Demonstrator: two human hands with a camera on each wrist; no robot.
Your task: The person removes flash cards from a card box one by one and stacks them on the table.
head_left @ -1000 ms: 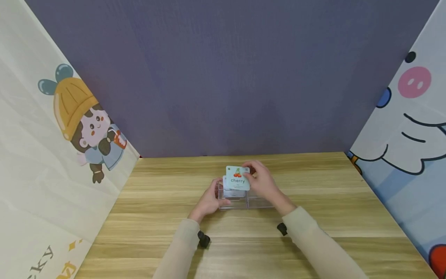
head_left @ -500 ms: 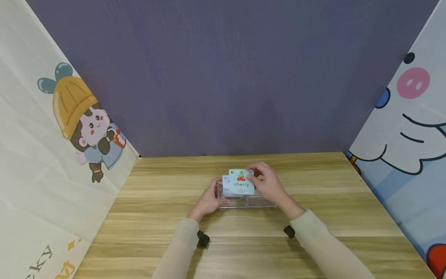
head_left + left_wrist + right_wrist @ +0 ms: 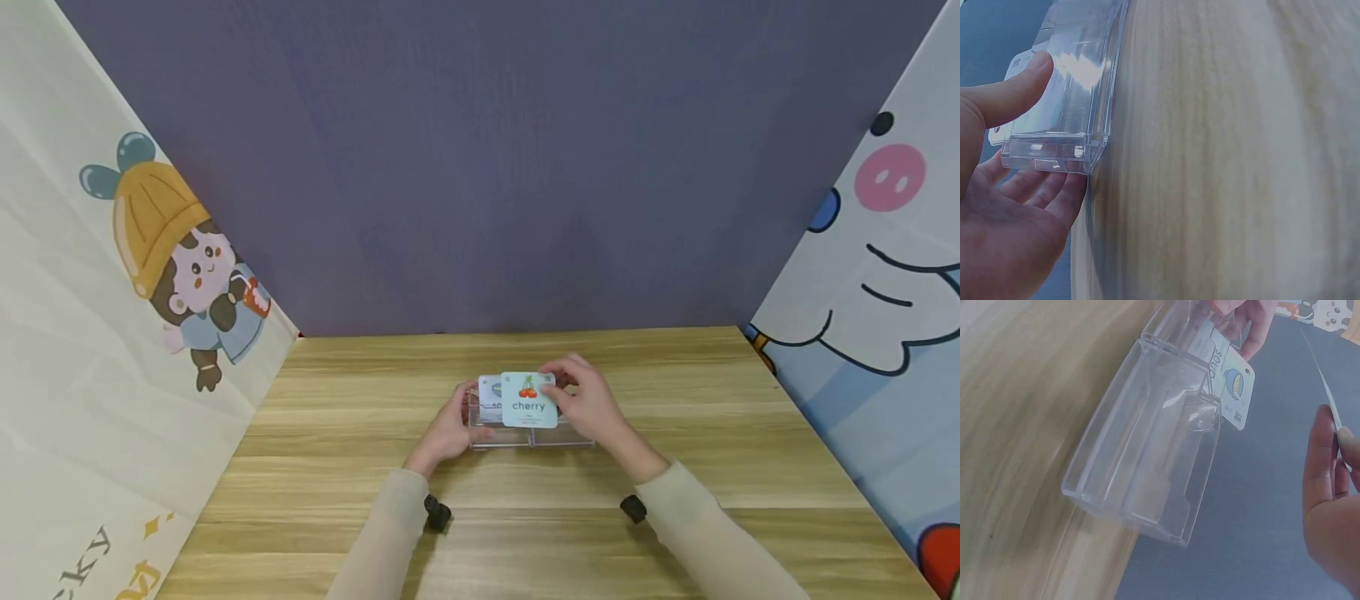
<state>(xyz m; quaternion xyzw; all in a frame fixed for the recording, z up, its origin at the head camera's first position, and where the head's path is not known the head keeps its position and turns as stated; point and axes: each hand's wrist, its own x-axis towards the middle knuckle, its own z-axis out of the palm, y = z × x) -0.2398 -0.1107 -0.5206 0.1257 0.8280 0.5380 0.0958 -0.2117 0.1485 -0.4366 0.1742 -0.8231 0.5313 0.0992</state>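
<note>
A clear plastic box [image 3: 498, 446] with two compartments side by side stands on the wooden table. My left hand [image 3: 447, 432] holds its left end, thumb across the front and fingers behind, as the left wrist view also shows. In the left compartment a soup flashcard [image 3: 1235, 387] stands upright, its top above the rim. My right hand [image 3: 594, 407] pinches a pale green cherry flashcard [image 3: 528, 408] by its right edge, above the box. In the head view it overlaps part of the soup card and the divider. The right wrist view shows the right compartment with nothing in it.
The wooden tabletop [image 3: 525, 533] ends at a dark blue-grey panel [image 3: 517, 167] at the back. Printed cloths hang at both sides: a cartoon child [image 3: 198, 267] on the left, a pig figure [image 3: 892, 179] on the right. Black wrist mounts [image 3: 437, 514] show by both sleeves.
My right hand has moved the cherry card to the right and slightly toward me, uncovering more of the soup card behind it. The left hand and box have stayed put.
</note>
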